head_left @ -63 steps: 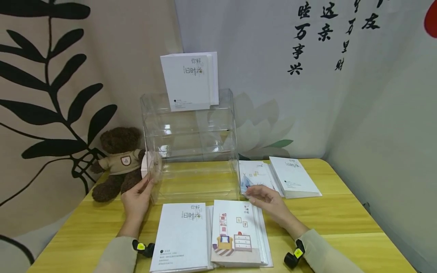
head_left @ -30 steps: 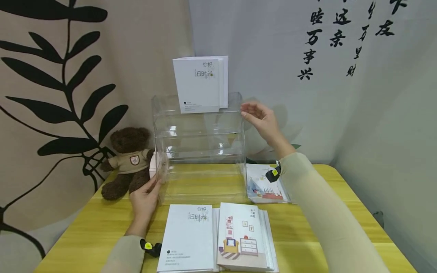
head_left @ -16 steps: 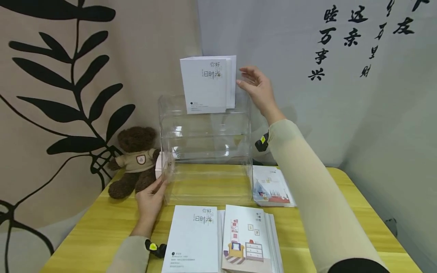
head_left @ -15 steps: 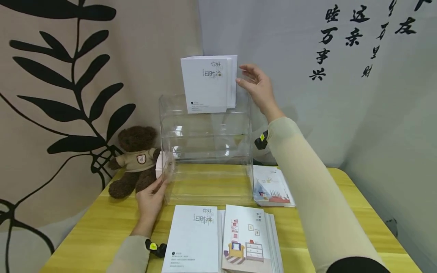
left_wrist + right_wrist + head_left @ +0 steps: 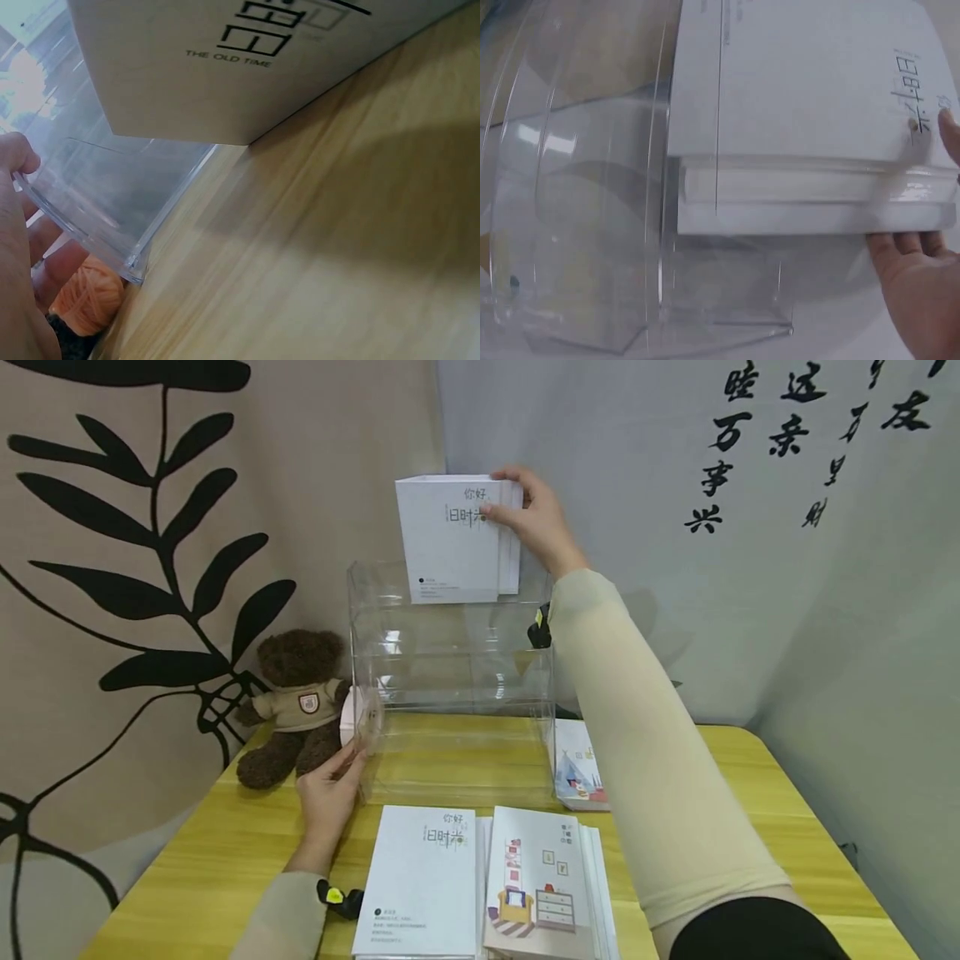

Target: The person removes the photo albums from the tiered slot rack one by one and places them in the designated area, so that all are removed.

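Note:
A clear plastic tiered display rack (image 5: 450, 689) stands on the table, and white books (image 5: 450, 547) stand upright in its top tier. My right hand (image 5: 540, 518) grips those books at their upper right edge, thumb on the front cover and fingers behind. In the right wrist view the fingers (image 5: 907, 244) lie against the back of the books. At the lower left, my left hand (image 5: 330, 793) pinches the rack's side edge; the left wrist view has the thumb (image 5: 19, 154) on one side of the clear panel and fingers on the other.
Two book stacks, a white-covered one (image 5: 416, 881) and an illustrated one (image 5: 536, 881), lie before the rack. An illustrated book (image 5: 577, 768) lies right of it, partly behind my right arm. A teddy bear (image 5: 300, 710) sits left. Orange yarn (image 5: 90, 296) shows beside my left hand.
My right hand has risen from the table's right side to the top tier and taken hold of the books there. The left hand keeps its grip on the rack. The view has shifted slightly.

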`<state>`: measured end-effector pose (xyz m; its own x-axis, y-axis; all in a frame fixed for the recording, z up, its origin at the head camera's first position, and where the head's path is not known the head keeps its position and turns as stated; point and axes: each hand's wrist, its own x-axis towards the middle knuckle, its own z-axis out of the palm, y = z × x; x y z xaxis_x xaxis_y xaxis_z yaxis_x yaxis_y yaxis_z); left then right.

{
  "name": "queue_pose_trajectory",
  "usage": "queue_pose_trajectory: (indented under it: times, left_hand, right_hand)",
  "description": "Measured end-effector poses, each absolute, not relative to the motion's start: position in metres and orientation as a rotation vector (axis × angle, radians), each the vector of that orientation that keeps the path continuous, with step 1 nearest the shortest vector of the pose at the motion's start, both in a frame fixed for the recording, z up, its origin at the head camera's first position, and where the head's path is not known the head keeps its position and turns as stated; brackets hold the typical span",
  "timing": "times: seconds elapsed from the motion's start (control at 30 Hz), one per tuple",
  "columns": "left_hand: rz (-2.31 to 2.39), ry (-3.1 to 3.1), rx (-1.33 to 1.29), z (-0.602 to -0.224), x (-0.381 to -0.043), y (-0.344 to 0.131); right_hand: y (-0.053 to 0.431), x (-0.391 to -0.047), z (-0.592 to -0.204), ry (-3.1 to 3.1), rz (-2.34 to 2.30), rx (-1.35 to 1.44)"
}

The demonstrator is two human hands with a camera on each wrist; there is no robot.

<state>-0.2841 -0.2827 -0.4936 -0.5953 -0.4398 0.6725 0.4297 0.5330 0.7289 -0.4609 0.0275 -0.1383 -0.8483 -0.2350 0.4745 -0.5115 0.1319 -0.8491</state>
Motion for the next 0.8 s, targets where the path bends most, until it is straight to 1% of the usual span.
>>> queue_pose_trajectory:
  times: [0.2, 0.4, 0.5, 0.67, 0.8]
  left_hand:
    - [-1.206, -1.848, 0.024, -0.491, -0.285, -0.283]
    - [-1.246, -1.81, 0.0, -0.491, -0.282, -0.277]
    - [-1.274, -1.818, -0.004, -0.483, -0.275, -0.269]
    - [-1.27, -1.827, 0.014, -0.467, -0.262, -0.261]
    - [-1.22, -1.799, 0.004, -0.476, -0.271, -0.273]
  right_hand:
    - [0.016, -0.47, -0.139, -2.215, 1.682, 0.717]
    - [0.014, -0.467, -0.143, -2.232, 1.559, 0.672]
    - [0.014, -0.463, -0.147, -2.166, 1.544, 0.658]
    - [0.01, -0.46, -0.154, -2.017, 1.398, 0.708]
    - [0.005, -0.458, -0.158, -1.896, 1.315, 0.801]
